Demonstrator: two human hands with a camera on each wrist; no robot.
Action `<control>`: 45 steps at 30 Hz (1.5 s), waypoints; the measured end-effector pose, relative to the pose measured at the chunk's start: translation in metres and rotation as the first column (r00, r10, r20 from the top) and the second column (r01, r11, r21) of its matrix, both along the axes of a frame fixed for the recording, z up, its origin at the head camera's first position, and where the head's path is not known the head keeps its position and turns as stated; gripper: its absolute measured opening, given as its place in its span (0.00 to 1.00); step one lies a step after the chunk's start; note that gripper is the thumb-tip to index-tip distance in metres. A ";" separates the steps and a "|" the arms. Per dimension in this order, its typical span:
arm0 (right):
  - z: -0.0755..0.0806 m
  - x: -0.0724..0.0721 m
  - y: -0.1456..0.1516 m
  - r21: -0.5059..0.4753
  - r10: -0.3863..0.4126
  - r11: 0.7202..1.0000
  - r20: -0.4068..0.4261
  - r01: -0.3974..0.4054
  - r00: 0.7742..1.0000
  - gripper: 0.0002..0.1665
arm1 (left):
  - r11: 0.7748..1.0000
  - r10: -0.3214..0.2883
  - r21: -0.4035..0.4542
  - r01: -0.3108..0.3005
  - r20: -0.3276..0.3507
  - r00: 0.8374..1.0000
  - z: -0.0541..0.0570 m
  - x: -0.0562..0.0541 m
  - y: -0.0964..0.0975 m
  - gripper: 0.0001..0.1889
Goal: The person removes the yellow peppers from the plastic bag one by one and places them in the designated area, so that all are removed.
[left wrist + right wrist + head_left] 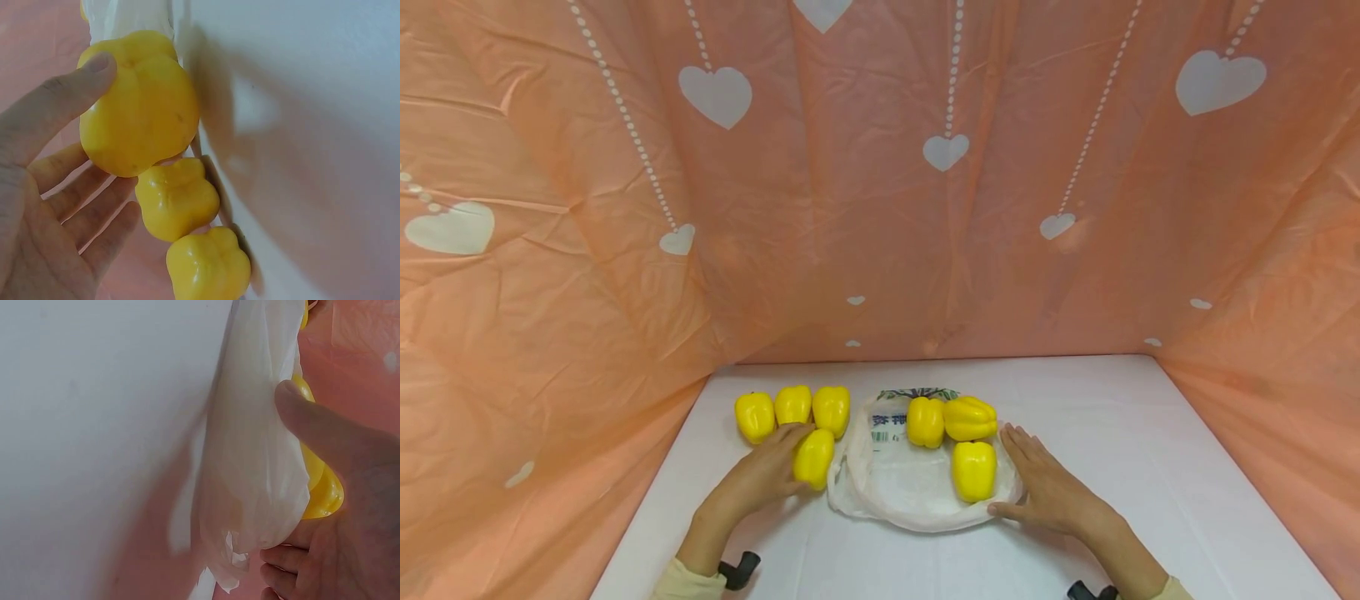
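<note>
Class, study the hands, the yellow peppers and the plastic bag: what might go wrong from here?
The glossy held pepper might slip from the left hand.
The bag looks thin and soft; a nudge from the right hand could fold its rim inward.
The front pepper inside might roll if the bag shifts.

Rises as wrinkled peach sheeting (pixel 880 233) beyond the back edge of the white table (pixel 1150 442) and flanks its left and right edges, patterned with white hearts (pixel 717 96).
</note>
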State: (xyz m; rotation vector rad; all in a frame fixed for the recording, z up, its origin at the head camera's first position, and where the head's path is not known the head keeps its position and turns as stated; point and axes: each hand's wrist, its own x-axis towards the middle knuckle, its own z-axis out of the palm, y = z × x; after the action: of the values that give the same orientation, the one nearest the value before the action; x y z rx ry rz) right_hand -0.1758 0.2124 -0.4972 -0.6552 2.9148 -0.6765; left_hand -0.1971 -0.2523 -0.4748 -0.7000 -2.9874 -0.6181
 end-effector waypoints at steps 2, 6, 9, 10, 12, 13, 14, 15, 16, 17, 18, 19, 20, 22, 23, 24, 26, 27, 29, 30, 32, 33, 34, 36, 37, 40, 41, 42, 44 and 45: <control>0.000 0.000 0.000 0.002 -0.001 1.000 -0.001 0.001 1.000 0.74 | 1.000 -0.003 0.005 0.003 0.012 1.000 -0.001 0.000 0.001 0.47; -0.001 0.000 0.000 0.002 -0.010 1.000 0.004 0.010 1.000 0.74 | 1.000 0.000 0.017 0.000 0.041 0.999 -0.002 -0.001 0.003 0.48; -0.002 0.000 0.001 -0.001 -0.010 1.000 0.001 0.010 1.000 0.74 | 1.000 -0.008 0.021 0.006 0.052 0.999 -0.003 -0.001 0.003 0.47; -0.002 0.000 0.001 0.001 -0.008 1.000 -0.003 0.008 1.000 0.74 | 1.000 -0.012 0.023 0.011 0.054 0.998 -0.003 -0.001 0.003 0.47; -0.002 0.000 0.001 0.003 -0.008 1.000 -0.006 0.008 1.000 0.73 | 1.000 -0.019 0.025 0.018 0.056 0.998 -0.004 -0.001 0.002 0.47; -0.002 0.000 0.001 0.002 -0.008 1.000 -0.005 0.008 1.000 0.73 | 0.999 -0.023 0.025 0.022 0.055 0.998 -0.005 -0.001 0.002 0.47; -0.002 0.000 0.001 0.002 -0.008 1.000 -0.003 0.008 1.000 0.73 | 0.999 -0.026 0.027 0.024 0.054 0.998 -0.005 -0.001 0.002 0.48; -0.001 0.000 0.001 0.005 -0.004 1.000 -0.008 0.004 1.000 0.73 | 0.999 -0.028 0.026 0.027 0.051 0.998 -0.005 -0.002 0.003 0.48; -0.001 0.000 0.001 0.007 0.000 1.000 -0.013 0.001 1.000 0.73 | 0.999 -0.030 0.027 0.029 0.048 0.998 -0.006 -0.002 0.003 0.48; -0.001 0.000 0.001 0.005 0.002 1.000 -0.014 -0.002 1.000 0.73 | 0.999 -0.031 0.029 0.030 0.047 0.998 -0.006 -0.002 0.003 0.48; 0.000 0.001 0.001 0.002 0.004 1.000 -0.015 -0.004 1.000 0.73 | 0.999 -0.031 0.031 0.030 0.044 0.999 -0.006 -0.002 0.004 0.48; 0.000 0.001 0.001 -0.002 0.007 1.000 -0.016 -0.007 1.000 0.73 | 0.999 -0.032 0.031 0.031 0.041 0.999 -0.006 -0.002 0.004 0.48; 0.000 0.001 0.001 -0.001 0.011 1.000 -0.021 -0.011 1.000 0.73 | 0.999 -0.034 0.029 0.033 0.032 0.999 -0.006 -0.002 0.004 0.48; 0.000 0.001 0.001 -0.003 0.011 1.000 -0.020 -0.011 1.000 0.73 | 0.999 -0.037 0.028 0.036 0.026 0.999 -0.006 -0.002 0.005 0.48; 0.000 0.001 0.001 -0.007 0.007 1.000 -0.011 -0.007 1.000 0.73 | 0.999 -0.038 0.029 0.037 0.025 0.999 -0.006 -0.002 0.005 0.48; 0.000 0.001 0.001 -0.005 0.009 1.000 -0.016 -0.009 1.000 0.73 | 0.999 -0.040 0.025 0.039 0.022 0.999 -0.006 -0.002 0.005 0.48; 0.000 0.000 0.001 -0.004 0.003 1.000 -0.005 -0.003 1.000 0.73 | 0.999 -0.042 0.017 0.042 0.015 0.999 -0.006 -0.002 0.005 0.48; -0.001 0.000 0.001 -0.004 0.002 1.000 -0.005 -0.002 1.000 0.73 | 0.999 -0.040 0.012 0.040 0.016 0.999 -0.006 -0.002 0.005 0.48; -0.001 0.000 0.001 0.000 0.003 1.000 -0.007 -0.003 1.000 0.73 | 0.999 -0.035 0.006 0.035 0.010 0.999 -0.004 -0.002 0.006 0.48; -0.001 0.000 0.001 0.002 0.005 1.000 -0.011 -0.005 1.000 0.73 | 1.000 -0.030 0.002 0.030 0.005 1.000 -0.003 -0.002 0.007 0.48; -0.001 0.000 0.001 0.001 0.003 1.000 -0.008 -0.003 1.000 0.73 | 1.000 -0.019 0.000 0.019 -0.004 1.000 -0.001 -0.002 0.009 0.46; 0.000 0.000 0.000 0.004 0.005 1.000 -0.012 -0.005 1.000 0.73 | 1.000 -0.013 0.004 0.013 -0.004 1.000 0.000 -0.002 0.011 0.45; 0.000 0.000 0.000 0.006 0.003 1.000 -0.008 -0.003 1.000 0.74 | 1.000 -0.009 0.010 0.009 -0.003 1.000 0.001 -0.002 0.013 0.44; 0.000 0.000 0.000 0.006 0.001 1.000 -0.004 -0.001 1.000 0.74 | 1.000 -0.003 0.019 0.003 -0.002 1.000 0.003 -0.002 0.018 0.42; 0.000 0.000 0.000 0.006 0.001 1.000 -0.003 -0.001 1.000 0.74 | 1.000 0.000 0.023 0.000 -0.001 1.000 0.004 -0.002 0.020 0.41; 0.000 0.000 0.000 0.001 -0.002 1.000 0.001 0.002 1.000 0.74 | 0.999 0.001 0.035 -0.001 -0.004 1.000 0.007 -0.002 0.030 0.39; 0.000 0.000 0.000 -0.004 -0.003 1.000 0.003 0.003 1.000 0.74 | 0.999 -0.004 0.038 0.004 -0.009 1.000 0.008 -0.003 0.033 0.40; 0.000 0.000 0.000 -0.006 -0.004 1.000 0.007 0.004 1.000 0.74 | 0.999 -0.009 0.044 0.009 -0.012 1.000 0.009 -0.004 0.037 0.40; 0.000 0.000 0.000 -0.011 -0.007 1.000 0.015 0.007 1.000 0.74 | 0.999 -0.025 0.042 0.026 -0.023 0.999 0.009 -0.007 0.045 0.40; 0.000 0.000 0.001 -0.013 -0.009 1.000 0.019 0.009 1.000 0.74 | 0.998 -0.034 0.042 0.036 -0.027 0.999 0.009 -0.008 0.049 0.41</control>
State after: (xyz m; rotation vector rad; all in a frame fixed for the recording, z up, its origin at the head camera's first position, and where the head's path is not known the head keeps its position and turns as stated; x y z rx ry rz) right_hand -0.1760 0.2129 -0.4976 -0.6338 2.8999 -0.6992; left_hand -0.2053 -0.2032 -0.4659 -0.7531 -2.9348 -0.6670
